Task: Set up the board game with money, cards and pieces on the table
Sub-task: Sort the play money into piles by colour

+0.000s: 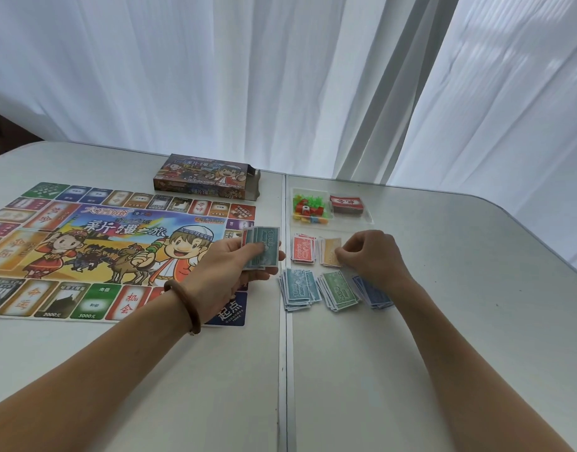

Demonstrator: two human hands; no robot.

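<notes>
The colourful game board (94, 249) lies flat on the left of the table. My left hand (235, 265) holds a fanned stack of teal 1000 notes (264, 247) over the board's right edge. My right hand (371, 256) has curled fingers pinching the edge of the orange note pile (329, 251). Around it lie a red pile (303, 249), a teal pile (298, 288), a green 500 pile (339, 290) and a blue pile (375, 295), partly hidden by my right wrist.
The game box (205, 177) lies behind the board. A clear tray (332, 225) holds small plastic pieces (310, 210) and a red card deck (347, 205). A seam (285, 353) splits the white table; curtains hang behind.
</notes>
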